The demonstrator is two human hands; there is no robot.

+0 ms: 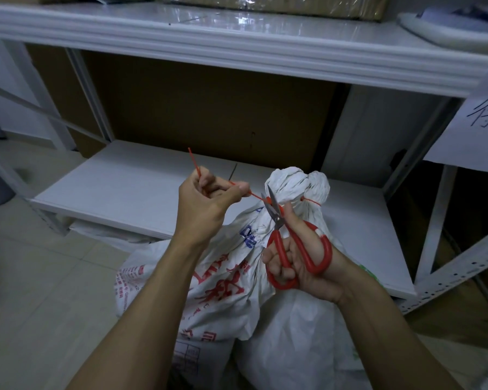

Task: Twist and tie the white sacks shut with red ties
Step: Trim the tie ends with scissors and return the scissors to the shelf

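Your left hand [209, 198] is raised in front of the lower white shelf board [124, 192], fingers curled and pinching the loose tail of the thin red plastic tie [254, 195]. The tail's free end sticks up above your knuckles, and the rest runs taut to the right toward the sack.

The tie circles the bunched neck of the white woven plastic sack with red and blue print [231, 277], and the gathered top flares out above it. The sack sits upright between your forearms, just in front of the shelf, leaning against a second, plainer white sack [293, 347] lower right.

Your right hand [296, 263] grips the red-handled metal scissors [278, 219], fingers through the loops, just beside the sack's neck. The blades point up and are slightly parted where the taut strand meets them, close to the knot. I cannot tell whether the strand lies between them.

A white paper sheet with handwritten ink strokes [476, 128] hangs from the shelf frame at right.
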